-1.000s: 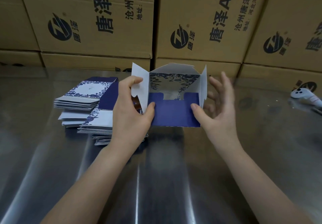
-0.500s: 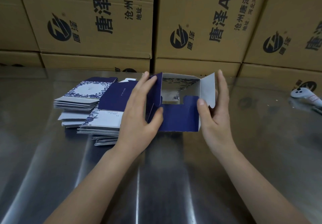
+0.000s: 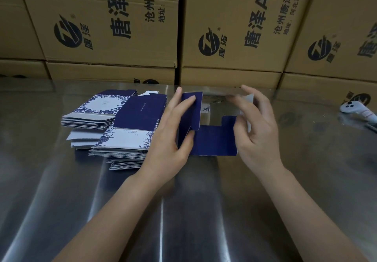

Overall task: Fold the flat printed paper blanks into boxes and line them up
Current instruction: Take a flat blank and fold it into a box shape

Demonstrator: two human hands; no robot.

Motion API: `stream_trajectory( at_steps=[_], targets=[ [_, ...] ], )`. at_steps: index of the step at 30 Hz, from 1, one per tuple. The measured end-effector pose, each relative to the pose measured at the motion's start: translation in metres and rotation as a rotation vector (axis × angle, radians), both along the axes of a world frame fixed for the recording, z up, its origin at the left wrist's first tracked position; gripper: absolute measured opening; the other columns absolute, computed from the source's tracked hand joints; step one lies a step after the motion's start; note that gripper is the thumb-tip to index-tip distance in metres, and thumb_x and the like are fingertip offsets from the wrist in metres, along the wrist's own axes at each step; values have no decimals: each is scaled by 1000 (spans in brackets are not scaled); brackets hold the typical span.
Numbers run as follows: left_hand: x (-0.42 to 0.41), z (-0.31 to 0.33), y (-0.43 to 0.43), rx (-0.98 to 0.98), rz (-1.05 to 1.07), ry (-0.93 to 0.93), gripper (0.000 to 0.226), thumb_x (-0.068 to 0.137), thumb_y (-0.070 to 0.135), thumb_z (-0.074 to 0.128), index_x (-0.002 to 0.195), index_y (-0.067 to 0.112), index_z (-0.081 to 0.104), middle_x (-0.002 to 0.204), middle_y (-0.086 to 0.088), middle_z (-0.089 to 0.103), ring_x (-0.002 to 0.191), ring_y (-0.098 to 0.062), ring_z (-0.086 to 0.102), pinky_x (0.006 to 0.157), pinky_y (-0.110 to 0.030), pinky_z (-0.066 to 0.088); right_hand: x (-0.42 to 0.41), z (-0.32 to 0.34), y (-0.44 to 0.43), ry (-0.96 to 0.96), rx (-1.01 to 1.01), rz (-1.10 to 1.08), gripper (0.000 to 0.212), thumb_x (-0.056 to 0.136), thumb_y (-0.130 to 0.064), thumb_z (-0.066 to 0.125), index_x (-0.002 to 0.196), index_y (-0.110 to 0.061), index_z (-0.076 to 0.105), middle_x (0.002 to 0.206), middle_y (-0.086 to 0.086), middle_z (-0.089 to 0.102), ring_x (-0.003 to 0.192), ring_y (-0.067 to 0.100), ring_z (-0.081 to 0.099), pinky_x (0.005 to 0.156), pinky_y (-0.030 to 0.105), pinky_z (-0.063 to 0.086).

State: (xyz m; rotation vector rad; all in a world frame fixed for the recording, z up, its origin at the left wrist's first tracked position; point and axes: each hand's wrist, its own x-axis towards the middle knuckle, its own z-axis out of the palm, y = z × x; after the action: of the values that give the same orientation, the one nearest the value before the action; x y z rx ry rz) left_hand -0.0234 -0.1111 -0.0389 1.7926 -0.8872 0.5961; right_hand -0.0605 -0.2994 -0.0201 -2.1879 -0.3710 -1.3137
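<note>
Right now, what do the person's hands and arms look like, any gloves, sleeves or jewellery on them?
Both the left hand and the right hand are bare: no gloves, and no rings show. The left forearm and right forearm are uncovered down to the picture's edge, with no sleeve, watch or bracelet in view.

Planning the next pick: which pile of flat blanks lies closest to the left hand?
The front pile, topped by a large navy panel, right beside the left hand; the rear pile shows a floral wreath and sits farther left.

Close head-worn view, forward and down
</note>
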Motion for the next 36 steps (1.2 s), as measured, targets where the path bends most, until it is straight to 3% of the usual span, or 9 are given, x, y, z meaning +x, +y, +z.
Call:
stream_trajectory(
  at_steps=[4, 7, 10, 13, 19, 23, 28, 33, 36],
  targets=[
    [1, -2, 1, 32, -16, 12, 66, 91, 3, 61, 145, 31, 36, 164, 3, 14, 149, -2, 14, 118, -22, 23, -2, 6, 1, -12, 19, 6, 49, 88, -4, 45, 136, -10, 52, 125, 15, 52, 116, 20, 49, 97, 18, 39],
    [-1, -3, 1, 40, -76, 109, 60, 87, 30, 66, 141, 42, 41, 164, 11, 5, 148, 3, 9, 112, -8, 21, -3, 8, 5, -13, 9, 1, 50, 88, -9, 46, 137, -9, 51, 121, 14, 53, 113, 19, 49, 96, 16, 38],
    [-2, -2, -3, -32, -116, 257, 47, 91, 46, 57, 137, 46, 47, 164, 15, 2, 146, 9, 5, 117, -23, 25, -5, 9, 9, 0, -4, 27, 49, 88, -14, 46, 138, -12, 50, 119, 14, 53, 111, 22, 50, 94, 20, 40],
    [0, -1, -5, -92, -97, 304, 37, 101, 30, 51, 137, 40, 50, 163, 10, 14, 147, 5, 13, 119, -34, 28, -6, 11, 11, 44, 8, 79, 48, 90, -24, 45, 138, -21, 45, 122, 6, 49, 115, 19, 47, 97, 23, 39],
    [3, 3, -3, -158, -46, 318, 50, 99, 8, 52, 133, 44, 48, 159, 7, 31, 145, 10, 14, 118, -16, 19, -10, 14, 3, 170, 129, 303, 49, 94, -33, 29, 142, -39, 32, 137, -15, 48, 127, 15, 43, 96, 47, 44],
    [1, 10, -3, -175, -36, 328, 59, 97, 3, 54, 133, 48, 39, 156, 8, 31, 145, 1, 23, 119, -24, 23, -13, 17, 4, 215, 326, 441, 50, 94, -11, 31, 141, -26, 38, 142, -1, 50, 134, 12, 44, 92, 30, 49],
    [0, 14, -1, -137, -23, 317, 62, 96, 2, 54, 136, 46, 37, 150, 7, 33, 135, 10, 28, 101, 2, 24, -13, 15, 5, 258, 330, 349, 46, 94, -11, 45, 137, -25, 49, 144, -7, 48, 134, 9, 41, 103, 44, 47],
    [1, 15, 1, -131, -30, 333, 62, 97, 4, 53, 138, 48, 36, 147, 8, 34, 130, 9, 33, 95, 4, 27, -8, 11, 9, 246, 369, 350, 45, 89, -20, 59, 130, -37, 53, 146, -5, 43, 128, 4, 45, 94, 35, 52],
    [0, 16, 0, -130, -49, 332, 63, 97, 3, 53, 136, 50, 37, 145, 8, 34, 127, 15, 31, 95, 5, 26, -5, 6, 10, 266, 422, 340, 61, 86, -22, 65, 138, -43, 41, 142, -10, 46, 131, 10, 45, 98, 45, 50]
  ],
)
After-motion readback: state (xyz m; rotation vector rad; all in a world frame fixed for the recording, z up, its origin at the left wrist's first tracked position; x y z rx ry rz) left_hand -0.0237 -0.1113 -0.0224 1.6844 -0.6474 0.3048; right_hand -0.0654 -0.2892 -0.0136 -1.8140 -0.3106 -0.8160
